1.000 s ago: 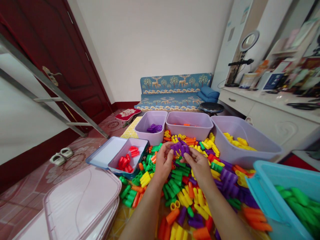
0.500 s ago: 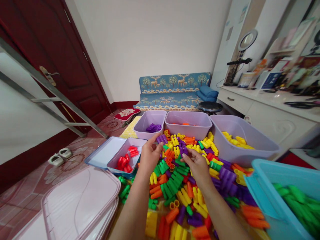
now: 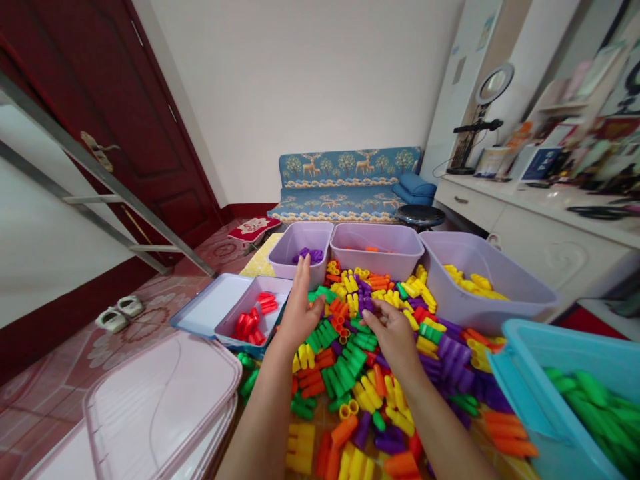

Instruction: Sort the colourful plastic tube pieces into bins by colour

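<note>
My left hand is raised just in front of the back-left lilac bin, its fingers stretched up and nothing seen in it. Purple pieces lie inside that bin. Over the middle of the heap, my right hand has its thumb and forefinger closed at a purple piece. Around and below both hands spread yellow, green, orange and purple plastic pieces.
More lilac bins hold orange pieces and yellow pieces. At right is a turquoise bin with green pieces. A tray with red pieces and stacked lids are at left. Behind stands a blue sofa.
The purple piece that my left hand held is no longer in it, and its fingers have straightened upward near the back-left bin. My right hand has barely moved.
</note>
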A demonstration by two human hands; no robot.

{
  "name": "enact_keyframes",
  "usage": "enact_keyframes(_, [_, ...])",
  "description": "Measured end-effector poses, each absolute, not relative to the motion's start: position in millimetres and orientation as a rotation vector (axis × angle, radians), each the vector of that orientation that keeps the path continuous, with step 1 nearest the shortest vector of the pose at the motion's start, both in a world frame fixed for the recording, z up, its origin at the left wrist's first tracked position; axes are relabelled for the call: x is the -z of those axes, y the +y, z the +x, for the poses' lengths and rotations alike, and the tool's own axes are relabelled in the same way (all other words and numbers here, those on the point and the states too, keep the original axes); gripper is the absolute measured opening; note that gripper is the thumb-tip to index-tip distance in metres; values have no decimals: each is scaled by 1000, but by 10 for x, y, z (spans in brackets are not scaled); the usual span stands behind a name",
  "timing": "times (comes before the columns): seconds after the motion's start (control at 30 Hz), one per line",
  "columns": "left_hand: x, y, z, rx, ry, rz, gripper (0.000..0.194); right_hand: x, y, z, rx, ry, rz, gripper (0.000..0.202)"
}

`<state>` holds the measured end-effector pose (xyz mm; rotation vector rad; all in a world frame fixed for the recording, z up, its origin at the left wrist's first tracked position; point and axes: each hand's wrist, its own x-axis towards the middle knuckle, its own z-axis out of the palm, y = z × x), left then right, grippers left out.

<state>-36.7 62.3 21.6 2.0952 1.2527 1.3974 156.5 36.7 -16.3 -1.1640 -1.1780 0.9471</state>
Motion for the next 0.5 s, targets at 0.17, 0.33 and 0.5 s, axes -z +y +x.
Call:
enact_keyframes(0.17, [-269,587,-257,-1345,1193,2106,51,111,345,1534,-963,-1121,-1076,39])
enact_keyframes(0.33, [-341,454,-18,-1116,1068,2047,36,109,336,1536,-957,-1154,-1046,31])
enact_keyframes(0.5, [-406,380,82,-1052,989,2093,40,62,308,1579,-970,-1175,-1061,34])
